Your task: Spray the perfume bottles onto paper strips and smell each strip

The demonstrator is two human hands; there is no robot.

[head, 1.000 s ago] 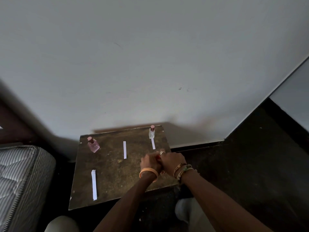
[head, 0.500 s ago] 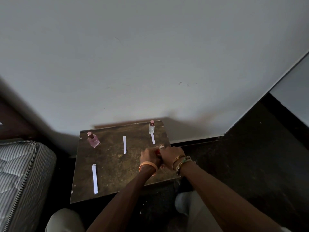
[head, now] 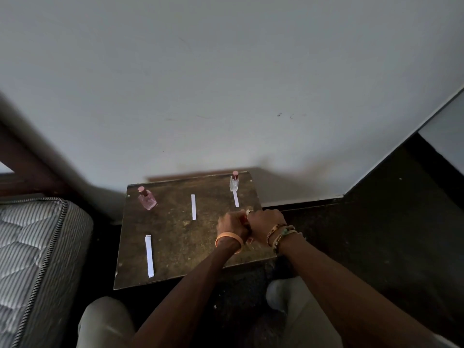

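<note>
On a small worn brown table stand a pink perfume bottle at the back left and a clear bottle with a reddish cap at the back right. Three white paper strips lie flat: one in front of the clear bottle, one in the middle, one at the front left. My left hand and my right hand are pressed together over the table's right side, closed around a third small bottle. Only a pinkish bit of it shows below the hands.
A grey wall rises right behind the table. A quilted striped mattress sits close on the left. Dark floor spreads to the right. My knees are just in front of the table's near edge.
My hands have stayed together at the same spot on the table. Only the view has tilted a little, shifting the table up in the frame.
</note>
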